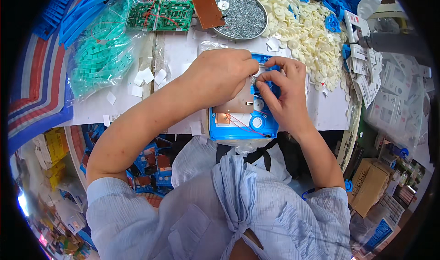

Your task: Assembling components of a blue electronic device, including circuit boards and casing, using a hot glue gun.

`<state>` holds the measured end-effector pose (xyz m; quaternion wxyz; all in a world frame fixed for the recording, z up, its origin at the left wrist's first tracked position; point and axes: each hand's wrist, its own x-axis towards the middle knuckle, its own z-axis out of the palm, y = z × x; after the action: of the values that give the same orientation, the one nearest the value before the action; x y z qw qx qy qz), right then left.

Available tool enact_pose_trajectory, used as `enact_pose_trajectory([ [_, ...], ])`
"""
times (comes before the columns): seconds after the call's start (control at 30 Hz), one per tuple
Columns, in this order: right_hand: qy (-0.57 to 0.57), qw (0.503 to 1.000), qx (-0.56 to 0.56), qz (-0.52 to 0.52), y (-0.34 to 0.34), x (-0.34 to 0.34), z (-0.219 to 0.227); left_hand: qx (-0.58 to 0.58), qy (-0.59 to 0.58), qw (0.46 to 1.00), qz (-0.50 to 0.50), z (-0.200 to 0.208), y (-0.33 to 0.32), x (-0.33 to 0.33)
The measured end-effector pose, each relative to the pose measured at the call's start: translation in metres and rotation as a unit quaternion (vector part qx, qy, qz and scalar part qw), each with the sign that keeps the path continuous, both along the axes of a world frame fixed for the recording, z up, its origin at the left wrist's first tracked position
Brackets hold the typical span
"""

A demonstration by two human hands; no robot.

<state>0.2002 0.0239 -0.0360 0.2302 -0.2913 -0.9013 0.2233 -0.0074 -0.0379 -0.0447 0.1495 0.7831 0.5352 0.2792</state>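
A blue plastic casing [219, 134] lies at the near edge of the table, in front of my body. Inside it are a brown circuit board [234, 105], thin red wires [243, 123] and a white disc [258, 105]. My left hand [222, 74] reaches over the casing's upper left, its fingers closed in a pinch near the far end. Facing it from the right, my right hand [288, 88] has thumb and forefinger close together at the casing's upper right. What the fingertips hold is too small or hidden to name.
A round metal tray [266, 24] of small screws stands at the back, beside green circuit boards [176, 16] and a brown board [207, 11]. Cream plastic discs [309, 35] pile up at right. A bag of turquoise parts [103, 58] lies left; white cards [362, 58] sit far right.
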Motion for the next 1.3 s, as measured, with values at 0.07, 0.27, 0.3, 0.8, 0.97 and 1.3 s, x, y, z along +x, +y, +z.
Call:
enact_pose_trajectory([
  [0.07,-0.017,0.999,0.008,0.028,0.004,0.004,0.004,0.0,0.007,1.0,0.001,0.0,-0.001,0.001],
  [0.27,-0.133,0.969,0.151,0.147,0.004,0.012,0.028,0.012,-0.007,1.0,-0.006,-0.006,-0.003,0.0],
  [0.3,-0.164,0.957,0.179,0.157,0.003,0.013,0.032,0.01,-0.009,1.0,-0.012,-0.006,-0.002,-0.001],
  [0.8,-0.005,0.994,0.016,0.111,0.023,0.032,0.023,0.054,0.012,0.995,-0.087,0.0,-0.003,-0.01],
  [0.97,-0.004,0.999,0.001,0.049,0.011,0.022,0.018,0.064,0.043,0.991,-0.109,0.002,-0.001,-0.01],
  [1.3,-0.146,0.988,0.041,0.028,0.015,-0.017,0.019,0.072,-0.1,0.992,-0.033,-0.003,-0.01,-0.017],
])
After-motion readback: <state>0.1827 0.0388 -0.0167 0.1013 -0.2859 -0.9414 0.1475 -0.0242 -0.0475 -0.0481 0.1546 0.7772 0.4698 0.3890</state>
